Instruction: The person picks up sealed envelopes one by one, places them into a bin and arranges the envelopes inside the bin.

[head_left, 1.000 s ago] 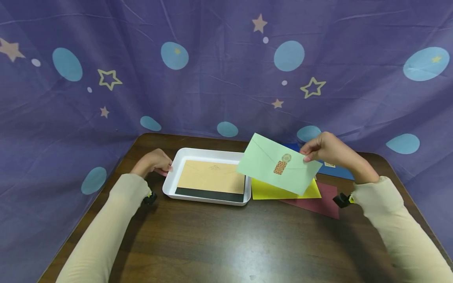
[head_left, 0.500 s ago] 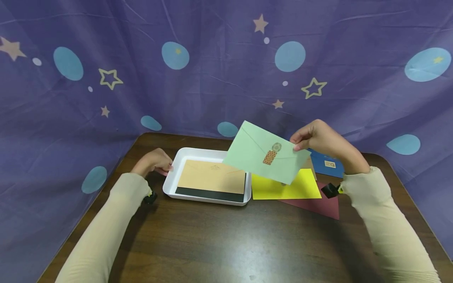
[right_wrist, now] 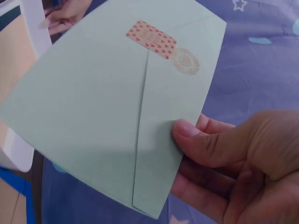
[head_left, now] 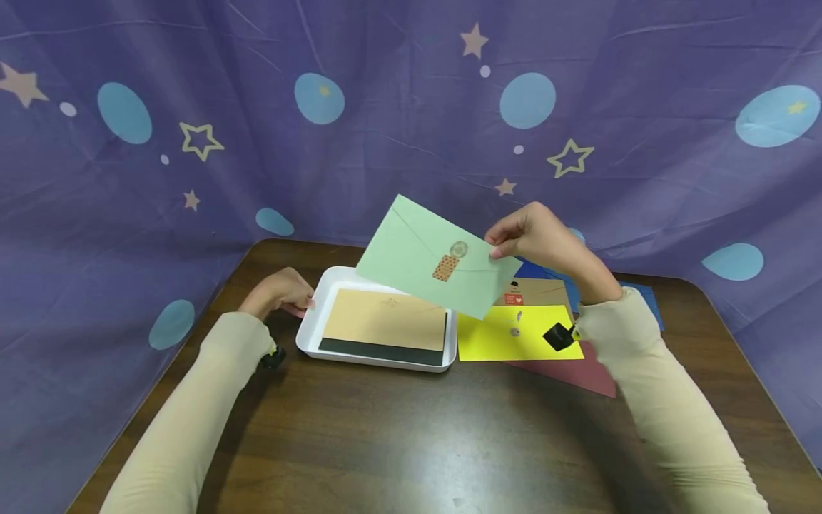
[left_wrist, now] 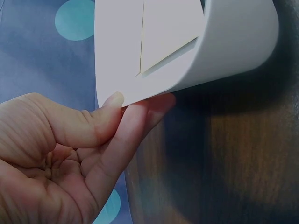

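Note:
A mint green envelope with a heart-patterned sticker and a round seal hangs tilted in the air, its lower part above the tray's right side. My right hand pinches its right edge, thumb on the flap side in the right wrist view. The white tray lies on the table with a tan envelope over a black one inside. My left hand pinches the tray's left rim between thumb and fingers, plain in the left wrist view.
Right of the tray, a yellow envelope overlaps a dark red one and a brown one. Blue envelopes lie behind them, partly covered by the right arm. A purple curtain hangs behind the wooden table.
My right hand has carried the mint green envelope leftward and up, from over the yellow envelope toward the tray. More of the yellow and brown envelopes shows. The left hand and tray stay put.

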Motion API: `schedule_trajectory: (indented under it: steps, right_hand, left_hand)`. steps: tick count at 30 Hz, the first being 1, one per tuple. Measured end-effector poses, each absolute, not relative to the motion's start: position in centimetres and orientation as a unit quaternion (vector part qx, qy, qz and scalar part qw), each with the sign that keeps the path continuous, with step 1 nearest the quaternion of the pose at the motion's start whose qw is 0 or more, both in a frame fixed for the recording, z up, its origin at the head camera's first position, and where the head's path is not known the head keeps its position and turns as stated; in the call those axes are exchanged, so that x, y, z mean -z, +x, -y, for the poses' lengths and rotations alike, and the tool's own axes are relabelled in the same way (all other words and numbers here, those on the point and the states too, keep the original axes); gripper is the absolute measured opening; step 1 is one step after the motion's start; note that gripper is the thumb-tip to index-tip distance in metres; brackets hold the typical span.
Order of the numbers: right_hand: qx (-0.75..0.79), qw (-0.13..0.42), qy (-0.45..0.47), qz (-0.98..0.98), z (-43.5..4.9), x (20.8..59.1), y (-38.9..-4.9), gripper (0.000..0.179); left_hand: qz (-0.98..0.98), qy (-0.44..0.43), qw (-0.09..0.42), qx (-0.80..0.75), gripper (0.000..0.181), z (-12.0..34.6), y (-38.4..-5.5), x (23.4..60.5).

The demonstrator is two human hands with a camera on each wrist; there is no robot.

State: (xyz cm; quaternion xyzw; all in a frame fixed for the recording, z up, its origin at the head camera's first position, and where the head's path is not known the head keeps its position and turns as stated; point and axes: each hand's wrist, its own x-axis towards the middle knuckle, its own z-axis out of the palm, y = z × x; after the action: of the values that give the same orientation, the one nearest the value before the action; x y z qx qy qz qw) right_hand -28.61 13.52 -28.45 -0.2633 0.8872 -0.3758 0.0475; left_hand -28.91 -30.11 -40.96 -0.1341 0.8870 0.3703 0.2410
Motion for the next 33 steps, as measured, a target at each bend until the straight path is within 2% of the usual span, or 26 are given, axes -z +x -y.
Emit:
schedule_trajectory:
  steps: [8,17,33]
  right_hand:
    - [0.412,0.052,-0.256,-0.873,-11.3,29.2,-29.4,0.011]
    - [0.428,0.09,-0.247,-0.865,-9.9,30.6,-30.1,0.013]
    - [0.356,0.116,-0.289,-0.881,-7.1,31.9,-30.7,0.013]
  left_hand:
    - [-0.885,-0.128,0.24,-0.379,0.034,30.2,-28.9,41.0]
    - [-0.887,-0.127,0.238,-0.376,0.035,30.2,-28.8,41.0]
    - [-0.884,-0.113,0.24,-0.384,0.038,30.1,-28.5,40.6]
